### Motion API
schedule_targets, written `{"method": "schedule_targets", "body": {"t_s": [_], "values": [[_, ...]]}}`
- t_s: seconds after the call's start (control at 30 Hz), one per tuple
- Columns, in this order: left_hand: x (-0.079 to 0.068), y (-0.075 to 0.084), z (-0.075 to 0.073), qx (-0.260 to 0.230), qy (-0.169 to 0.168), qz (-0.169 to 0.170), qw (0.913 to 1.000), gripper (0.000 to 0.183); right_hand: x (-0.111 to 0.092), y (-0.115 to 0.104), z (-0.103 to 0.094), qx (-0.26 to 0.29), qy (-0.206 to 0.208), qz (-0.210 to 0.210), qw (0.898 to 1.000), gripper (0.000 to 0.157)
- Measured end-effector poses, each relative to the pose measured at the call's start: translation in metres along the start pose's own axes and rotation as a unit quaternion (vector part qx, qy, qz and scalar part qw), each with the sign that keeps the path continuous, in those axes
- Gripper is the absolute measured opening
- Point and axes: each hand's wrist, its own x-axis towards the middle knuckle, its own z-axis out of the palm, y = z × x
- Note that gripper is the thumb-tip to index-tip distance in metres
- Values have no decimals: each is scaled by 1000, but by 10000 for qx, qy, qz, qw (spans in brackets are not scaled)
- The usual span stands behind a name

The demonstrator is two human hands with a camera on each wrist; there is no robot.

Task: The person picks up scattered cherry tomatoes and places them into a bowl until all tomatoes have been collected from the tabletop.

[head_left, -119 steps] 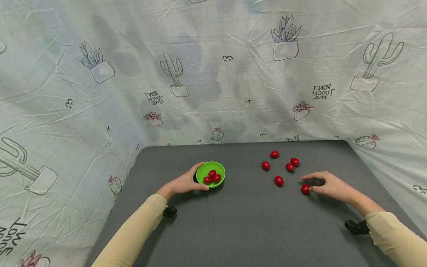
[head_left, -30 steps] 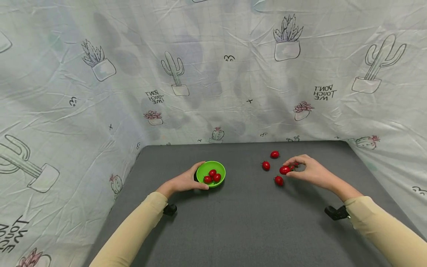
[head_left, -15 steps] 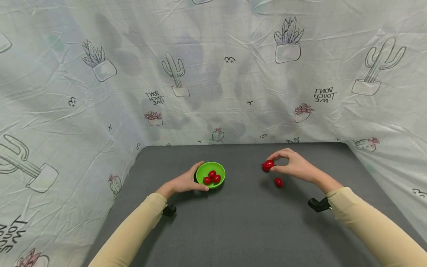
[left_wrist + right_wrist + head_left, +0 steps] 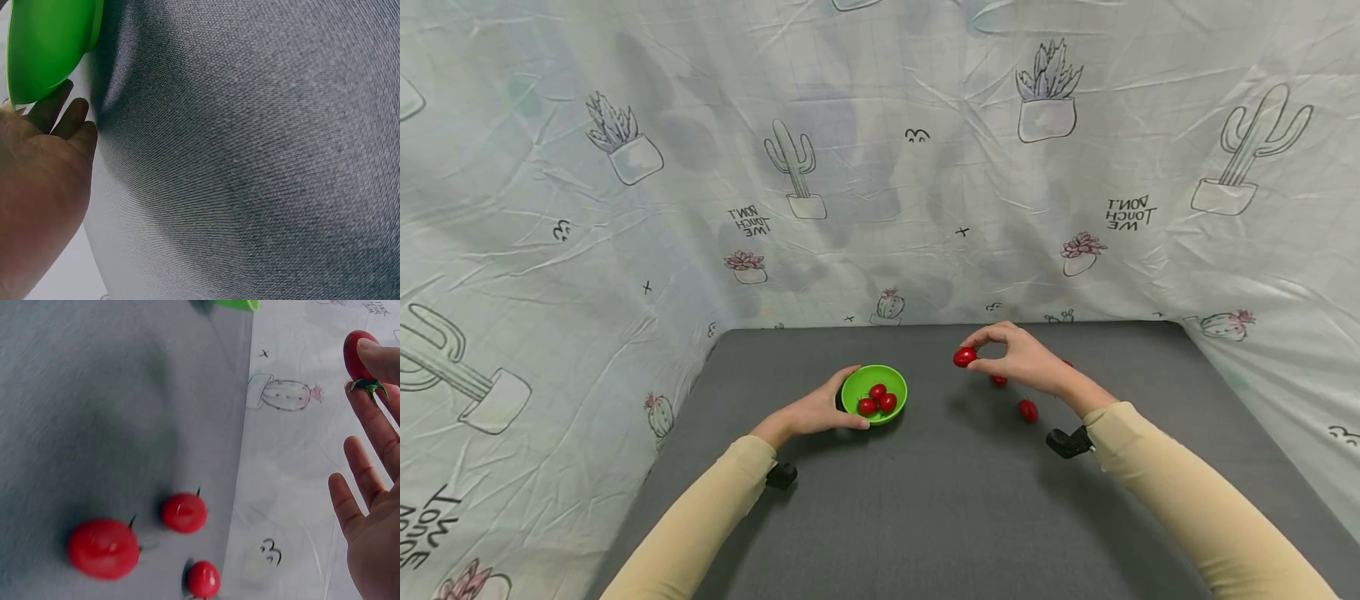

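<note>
In the head view my left hand point(image 4: 812, 410) grips the side of a small green bowl point(image 4: 880, 375), thumb on the near side and fingers beyond. Three red cherry tomatoes point(image 4: 887, 403) lie inside it. Above the table, right of the bowl, my right hand point(image 4: 1026, 360) pinches another cherry tomato point(image 4: 965, 357) between thumb and fingers. The right wrist view shows this tomato's green stem point(image 4: 370, 386), with the other fingers spread. Under and beside that hand lie loose cherry tomatoes point(image 4: 1027, 411), some partly hidden by it.
The dark grey tabletop point(image 4: 880, 517) meets a patterned cloth point(image 4: 850, 167) at the back and sides. In the right wrist view three tomatoes point(image 4: 103, 549) lie on the table near its far edge. A black wrist mount point(image 4: 1070, 442) hangs below the right wrist.
My right hand picked up a tomato from the right of the table and has carried it leftward, toward the bowl. My left hand and the bowl have stayed in place.
</note>
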Motion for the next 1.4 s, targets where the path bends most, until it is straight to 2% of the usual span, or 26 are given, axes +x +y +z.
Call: {"method": "schedule_targets", "body": {"t_s": [0.33, 0.8, 1.4], "values": [[0, -3, 0, -1, -21, 1, 10000, 108, 23, -15, 17, 115, -73, 28, 9999, 29], [-4, 0, 0, 135, 15, -133, 9998, 107, 51, -26, 40, 299, -241, -246, 9990, 29], [-3, 3, 0, 35, -51, -234, 9997, 108, 73, -30, 69, 334, -470, -405, 9975, 29]]}}
